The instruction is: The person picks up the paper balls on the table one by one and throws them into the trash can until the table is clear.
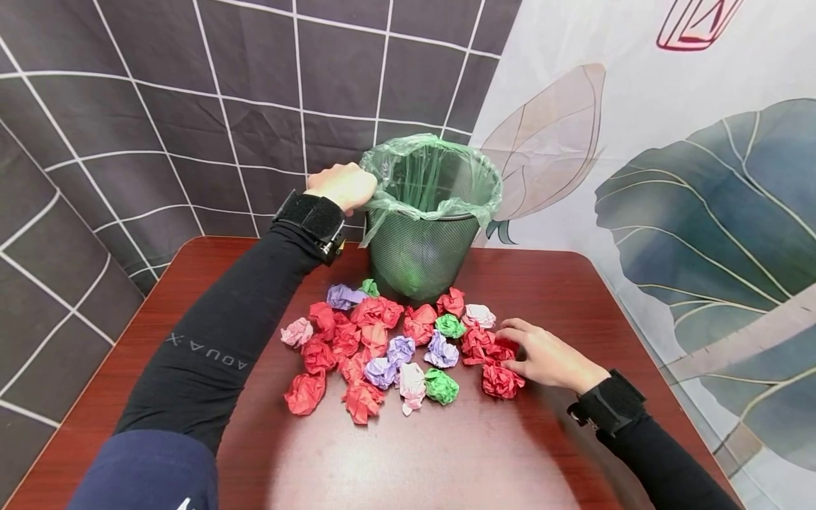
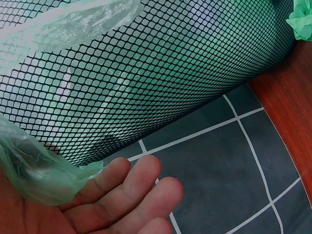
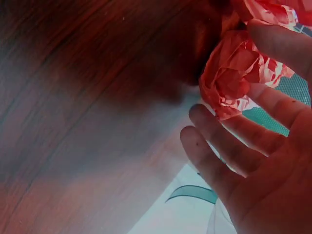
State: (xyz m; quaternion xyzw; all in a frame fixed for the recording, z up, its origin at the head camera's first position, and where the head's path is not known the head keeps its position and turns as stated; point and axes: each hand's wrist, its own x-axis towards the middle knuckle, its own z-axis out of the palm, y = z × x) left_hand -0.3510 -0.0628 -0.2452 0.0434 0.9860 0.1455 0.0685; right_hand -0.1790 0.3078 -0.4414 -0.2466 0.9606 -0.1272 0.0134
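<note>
A black mesh waste bin (image 1: pixel 417 258) lined with a thin green bag (image 1: pixel 478 177) stands at the table's back. My left hand (image 1: pixel 344 185) grips its left rim. In the left wrist view, the curled fingers (image 2: pixel 151 178) show below the mesh wall, with a bag fold over the palm; the thumb is hidden. My right hand (image 1: pixel 551 358) reaches over the right edge of the crumpled paper pile. Its spread fingers (image 3: pixel 209 151) touch a red paper ball (image 3: pixel 234 73) without closing round it. Another red paper ball (image 1: pixel 502 380) lies just below the thumb.
Red, purple, green and pink paper balls, such as a green one (image 1: pixel 441 386) and a purple one (image 1: pixel 380 372), lie in front of the bin. They cover the middle of the reddish-brown table (image 1: pixel 510 453). A dark checked cloth (image 1: pixel 255 134) hangs behind.
</note>
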